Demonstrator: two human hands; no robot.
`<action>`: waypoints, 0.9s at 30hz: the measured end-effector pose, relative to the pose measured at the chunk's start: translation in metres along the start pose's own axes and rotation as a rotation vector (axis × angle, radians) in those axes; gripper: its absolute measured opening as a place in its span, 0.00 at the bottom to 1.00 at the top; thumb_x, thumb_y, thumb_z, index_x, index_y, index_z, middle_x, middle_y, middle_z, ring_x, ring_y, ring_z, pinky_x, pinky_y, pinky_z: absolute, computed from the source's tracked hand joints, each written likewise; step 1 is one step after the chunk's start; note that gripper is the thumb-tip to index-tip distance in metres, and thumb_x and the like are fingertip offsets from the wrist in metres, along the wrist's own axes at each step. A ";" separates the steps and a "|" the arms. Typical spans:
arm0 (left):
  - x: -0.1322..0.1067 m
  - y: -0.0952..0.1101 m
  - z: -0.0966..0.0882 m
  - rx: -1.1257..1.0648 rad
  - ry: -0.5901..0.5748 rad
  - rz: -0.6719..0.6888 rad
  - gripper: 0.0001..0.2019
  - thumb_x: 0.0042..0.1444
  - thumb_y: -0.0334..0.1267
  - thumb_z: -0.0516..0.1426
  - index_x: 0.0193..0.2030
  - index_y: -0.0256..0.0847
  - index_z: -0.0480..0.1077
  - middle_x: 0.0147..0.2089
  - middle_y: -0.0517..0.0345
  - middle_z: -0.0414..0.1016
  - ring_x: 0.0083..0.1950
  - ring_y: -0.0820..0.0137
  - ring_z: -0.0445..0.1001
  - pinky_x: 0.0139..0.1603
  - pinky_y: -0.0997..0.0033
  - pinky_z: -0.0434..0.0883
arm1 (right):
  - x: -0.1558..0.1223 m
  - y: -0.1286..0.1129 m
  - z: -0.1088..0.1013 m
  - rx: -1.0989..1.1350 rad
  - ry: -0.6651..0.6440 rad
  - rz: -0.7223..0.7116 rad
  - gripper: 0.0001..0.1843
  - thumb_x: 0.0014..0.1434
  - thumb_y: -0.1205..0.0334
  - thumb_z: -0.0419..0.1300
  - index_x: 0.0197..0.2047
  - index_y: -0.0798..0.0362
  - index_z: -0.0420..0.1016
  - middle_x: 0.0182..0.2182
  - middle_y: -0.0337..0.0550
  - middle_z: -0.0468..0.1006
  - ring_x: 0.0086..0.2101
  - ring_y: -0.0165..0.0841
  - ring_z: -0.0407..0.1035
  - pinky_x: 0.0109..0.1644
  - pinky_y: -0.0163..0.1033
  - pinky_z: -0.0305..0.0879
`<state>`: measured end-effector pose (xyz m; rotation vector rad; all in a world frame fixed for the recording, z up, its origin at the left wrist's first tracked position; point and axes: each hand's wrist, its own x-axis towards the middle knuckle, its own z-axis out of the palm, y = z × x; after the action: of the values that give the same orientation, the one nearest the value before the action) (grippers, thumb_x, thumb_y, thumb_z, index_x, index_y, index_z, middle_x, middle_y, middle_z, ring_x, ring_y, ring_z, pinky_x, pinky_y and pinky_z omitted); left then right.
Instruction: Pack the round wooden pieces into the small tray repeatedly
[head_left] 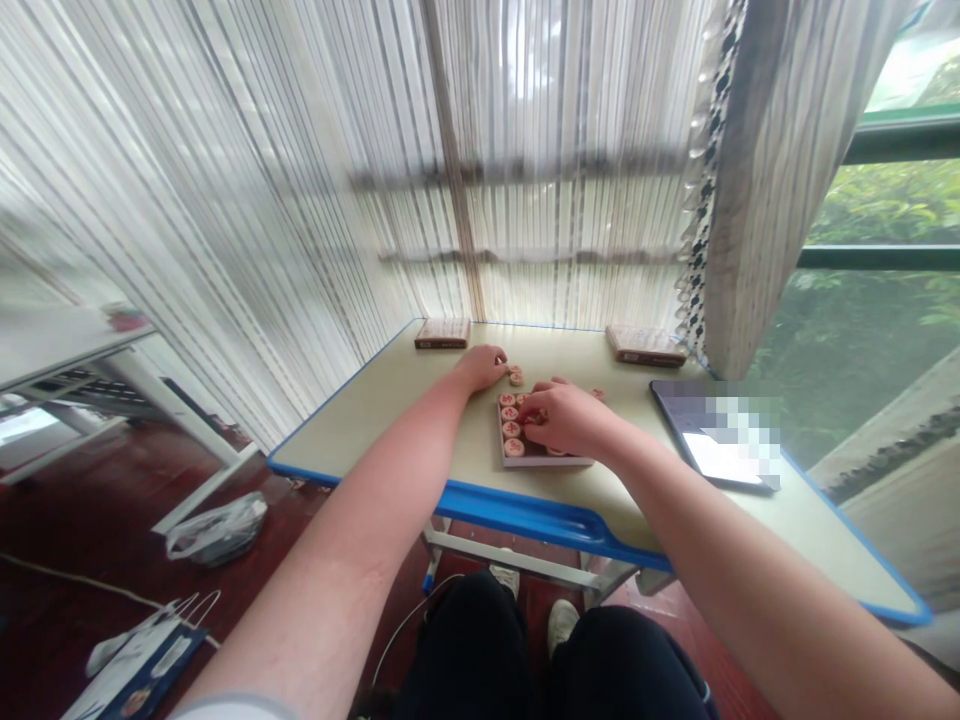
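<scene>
Round wooden Chinese chess pieces (512,430) with red characters stand in rows in a shallow open box (547,462) on the table. My right hand (564,414) reaches over this box from the right, fingers curled down among the pieces. It covers the box's middle and right side, and what its fingertips hold is hidden. Beyond the box, my left hand (482,367) rests low over the tabletop with its fingers bent together. Its fingertips are right beside a few loose chess pieces (516,378); whether it grips one is too small to tell. Another loose piece (598,394) lies behind my right hand.
The pale table (375,430) has a blue rim. Two flat boxes (442,333) (646,345) lie along its far edge. A tablet (716,435) with a lit screen lies at right. Striped curtains hang behind. Bags (217,528) are on the floor at left.
</scene>
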<state>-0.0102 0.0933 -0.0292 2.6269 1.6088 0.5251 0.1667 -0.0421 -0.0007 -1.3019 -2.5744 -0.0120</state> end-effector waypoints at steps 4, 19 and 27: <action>0.001 0.000 0.000 0.014 0.001 0.010 0.16 0.55 0.43 0.53 0.43 0.37 0.75 0.41 0.51 0.77 0.42 0.66 0.74 0.43 0.70 0.69 | 0.000 0.000 -0.002 -0.019 -0.013 0.006 0.08 0.51 0.60 0.56 0.33 0.45 0.77 0.35 0.40 0.75 0.37 0.35 0.63 0.39 0.36 0.57; 0.000 0.003 -0.003 0.006 -0.032 -0.032 0.16 0.55 0.43 0.53 0.44 0.38 0.75 0.42 0.52 0.77 0.43 0.66 0.73 0.45 0.71 0.69 | 0.001 -0.002 -0.002 0.000 -0.002 0.088 0.11 0.52 0.60 0.57 0.37 0.42 0.80 0.39 0.41 0.76 0.42 0.38 0.65 0.40 0.37 0.59; 0.002 0.000 -0.001 0.011 -0.031 -0.015 0.15 0.54 0.41 0.53 0.45 0.38 0.74 0.41 0.52 0.77 0.43 0.67 0.74 0.45 0.71 0.69 | 0.001 -0.002 0.000 0.053 0.073 0.093 0.11 0.53 0.58 0.58 0.38 0.43 0.79 0.39 0.41 0.76 0.42 0.37 0.65 0.42 0.37 0.60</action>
<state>-0.0094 0.0944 -0.0279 2.6153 1.6260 0.4735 0.1645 -0.0419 -0.0004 -1.3739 -2.4343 0.0256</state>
